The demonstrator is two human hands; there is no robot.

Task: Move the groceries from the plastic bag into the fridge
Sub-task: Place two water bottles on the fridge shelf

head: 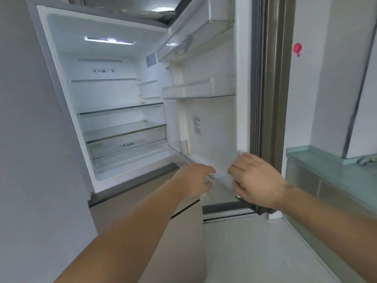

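Note:
The fridge [61,82] stands open and lit, with bare glass shelves [120,108] and an empty clear drawer [126,146]. Its door [216,127] swings out to the right and carries clear bins. My left hand [195,179] reaches to the lowest door bin [222,180] and curls its fingers over the bin's left rim. My right hand [257,180] hovers at the bin's right end, fingers apart and slightly blurred, holding nothing. No plastic bag and no groceries are in view.
A grey wall [26,139] runs close on the left. A glass-topped counter [334,172] with a tap [366,160] stands right of the door. A red hook [297,49] is stuck on the white wall. Pale floor [255,252] lies below the door.

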